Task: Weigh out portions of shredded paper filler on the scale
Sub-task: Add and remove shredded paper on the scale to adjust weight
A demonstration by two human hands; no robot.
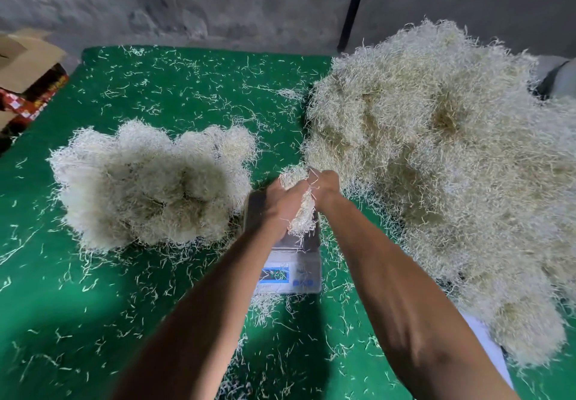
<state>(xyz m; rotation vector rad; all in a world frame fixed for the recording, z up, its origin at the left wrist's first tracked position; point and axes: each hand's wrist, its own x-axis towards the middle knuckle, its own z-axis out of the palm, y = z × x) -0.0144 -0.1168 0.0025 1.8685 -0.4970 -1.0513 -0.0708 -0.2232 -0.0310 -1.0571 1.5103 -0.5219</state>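
Observation:
A small digital scale (293,270) with a lit blue display sits on the green table, its steel pan partly under my hands. Both hands hold one wad of cream shredded paper (301,212) just above the pan. My left hand (279,201) grips its left side, and my right hand (325,183) pinches its top right. A huge heap of shredded paper (452,156) fills the right side. A smaller mound of rounded clumps (146,181) lies to the left of the scale.
Loose paper strands litter the green table cover (78,306) all around. A cardboard box (25,57) with a red printed carton stands at the far left edge. A grey wall and a black pole (353,10) stand behind the table.

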